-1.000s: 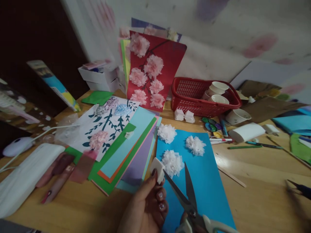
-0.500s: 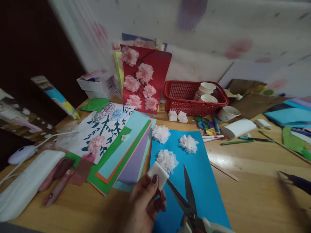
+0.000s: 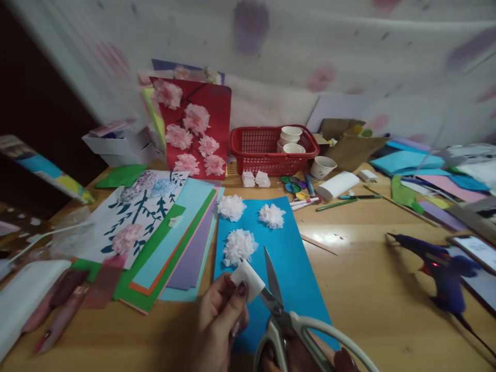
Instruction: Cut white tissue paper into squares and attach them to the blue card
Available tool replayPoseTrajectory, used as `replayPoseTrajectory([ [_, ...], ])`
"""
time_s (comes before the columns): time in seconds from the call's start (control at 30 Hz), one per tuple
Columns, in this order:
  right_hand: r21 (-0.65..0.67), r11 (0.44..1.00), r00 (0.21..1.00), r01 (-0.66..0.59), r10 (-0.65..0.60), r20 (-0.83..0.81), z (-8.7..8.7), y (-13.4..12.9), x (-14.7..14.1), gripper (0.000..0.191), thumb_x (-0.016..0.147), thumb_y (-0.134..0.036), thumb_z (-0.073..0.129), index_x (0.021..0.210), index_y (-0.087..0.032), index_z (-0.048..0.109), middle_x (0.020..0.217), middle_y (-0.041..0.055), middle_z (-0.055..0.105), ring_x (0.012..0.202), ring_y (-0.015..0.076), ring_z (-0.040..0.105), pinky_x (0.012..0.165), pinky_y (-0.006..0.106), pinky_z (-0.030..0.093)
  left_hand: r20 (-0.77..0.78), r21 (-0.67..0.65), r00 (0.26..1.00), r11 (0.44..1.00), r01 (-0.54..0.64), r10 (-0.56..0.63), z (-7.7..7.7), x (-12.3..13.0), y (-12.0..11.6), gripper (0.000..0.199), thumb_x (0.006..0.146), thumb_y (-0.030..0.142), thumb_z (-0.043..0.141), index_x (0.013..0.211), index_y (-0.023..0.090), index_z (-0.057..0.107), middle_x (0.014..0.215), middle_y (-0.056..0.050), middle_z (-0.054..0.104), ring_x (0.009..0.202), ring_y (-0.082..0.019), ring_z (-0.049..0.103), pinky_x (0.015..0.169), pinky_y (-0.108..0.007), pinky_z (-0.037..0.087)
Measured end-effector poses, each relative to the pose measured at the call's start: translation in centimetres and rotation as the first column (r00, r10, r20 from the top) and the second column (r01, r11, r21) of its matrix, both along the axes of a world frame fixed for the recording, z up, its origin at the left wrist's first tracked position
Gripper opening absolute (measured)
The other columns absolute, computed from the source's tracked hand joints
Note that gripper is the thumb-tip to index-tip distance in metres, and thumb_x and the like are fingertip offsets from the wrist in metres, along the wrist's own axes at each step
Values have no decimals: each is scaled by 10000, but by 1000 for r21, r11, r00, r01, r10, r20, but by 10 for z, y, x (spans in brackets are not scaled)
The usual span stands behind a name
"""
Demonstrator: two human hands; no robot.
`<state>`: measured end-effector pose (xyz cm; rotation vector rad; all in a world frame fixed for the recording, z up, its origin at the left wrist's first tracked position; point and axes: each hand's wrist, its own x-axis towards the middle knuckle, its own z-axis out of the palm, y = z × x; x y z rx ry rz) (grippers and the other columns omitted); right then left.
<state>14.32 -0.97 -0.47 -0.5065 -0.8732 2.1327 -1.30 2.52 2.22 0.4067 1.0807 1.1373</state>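
Note:
Between thumb and fingers my left hand [image 3: 222, 315] pinches a small folded white paper square [image 3: 248, 280]. My right hand [image 3: 306, 356] is at the bottom edge, its fingers in the handles of scissors [image 3: 278, 311]. The blades stand apart, the lower one against or behind the white square, the upper one over a blue sheet [image 3: 287, 268]. Three ruffled white paper flowers lie at that sheet's upper part: one at the top left [image 3: 231, 207], one at the top right [image 3: 272, 216] and one [image 3: 239, 247] just above the held square.
A red basket [image 3: 271, 161] with paper cups stands behind, beside a red card [image 3: 219, 119] with pink flowers. Coloured sheets [image 3: 188, 263] lie left. On the right are a glue gun [image 3: 437, 263] and a phone [image 3: 478, 252]. Two small white stacks [image 3: 256, 179] sit before the basket.
The view has turned right, bringing the whole glue gun and the phone into sight. The scissors have come further into view, with the white square now nearer the blades' pivot.

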Motion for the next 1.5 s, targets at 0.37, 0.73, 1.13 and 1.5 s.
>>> replayPoseTrajectory([
  [0.37,-26,994,914,109,-111,-391,-2,-23,-6,667,789,-806,485,981,-180,607,861,40,609,611,110,527,529,212,442,-82,105,978,974,200,-192,-7,13,-17,487,564,502,883,810,133,680,564,63,505,449,-26,298,428,-179,208],
  [0.73,56,988,946,146,-123,-300,-5,-61,6,388,748,-421,757,968,-162,569,799,12,521,589,96,513,513,197,489,-75,225,963,936,269,-259,-10,24,-39,459,585,469,881,746,128,619,567,80,486,420,0,254,421,-170,184],
  [1.13,157,970,956,184,-139,-260,-30,-75,-4,344,793,-455,721,915,-191,538,723,-24,469,526,80,434,409,157,409,-71,322,964,909,265,-256,-7,15,-57,479,565,476,888,706,120,601,520,92,446,417,-7,235,412,-177,170],
  [1.5,137,968,976,212,-216,16,-20,-83,1,369,764,-432,795,800,-173,535,557,-69,436,443,43,365,419,154,296,-137,408,950,858,313,-281,-2,5,-52,495,590,524,861,686,141,562,559,77,461,451,-24,248,432,-190,158],
])
